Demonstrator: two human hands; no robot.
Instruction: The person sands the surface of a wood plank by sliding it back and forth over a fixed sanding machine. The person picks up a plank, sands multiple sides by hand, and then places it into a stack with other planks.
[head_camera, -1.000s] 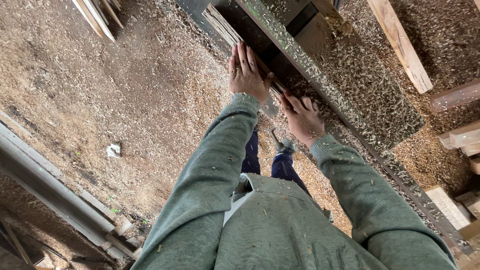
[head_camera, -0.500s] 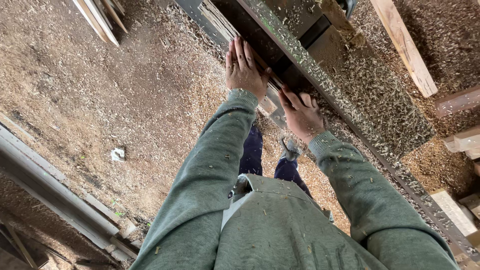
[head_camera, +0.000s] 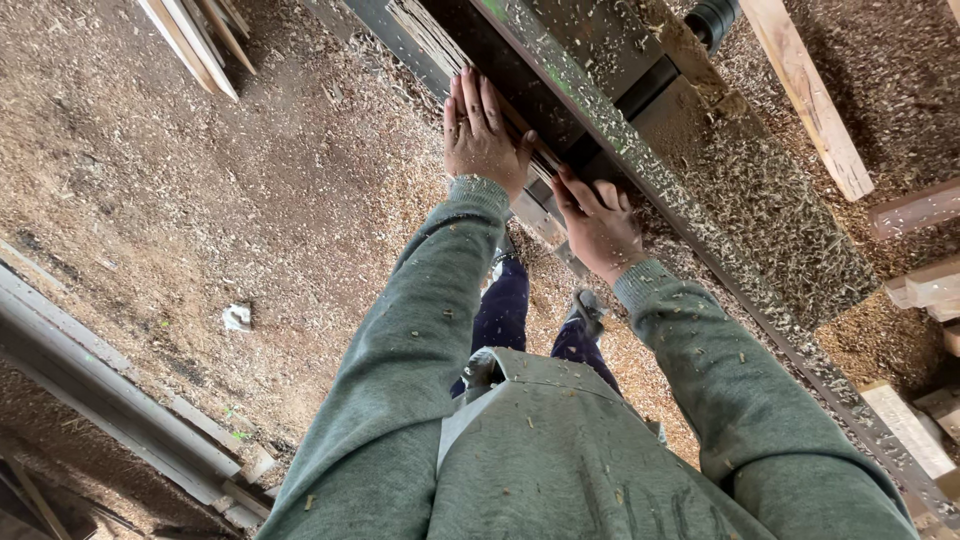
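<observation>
Thin wood strips (head_camera: 437, 47) stacked on edge along dark machine bed (head_camera: 560, 60), sawdust everywhere. Left hand (head_camera: 478, 130) flat and open on stack, right hand (head_camera: 598, 222) curled on near end. Best kept square, pressure even, fingers off rail edge.

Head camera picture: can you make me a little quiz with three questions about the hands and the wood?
1. True or false: the left hand lies flat, fingers straight, on the thin wood strips.
2. What covers the floor? A) water B) sawdust and shavings C) grass
3. Fill in: the right hand rests at the edge of the dark ____.

Key: 1 true; 2 B; 3 machine
</observation>
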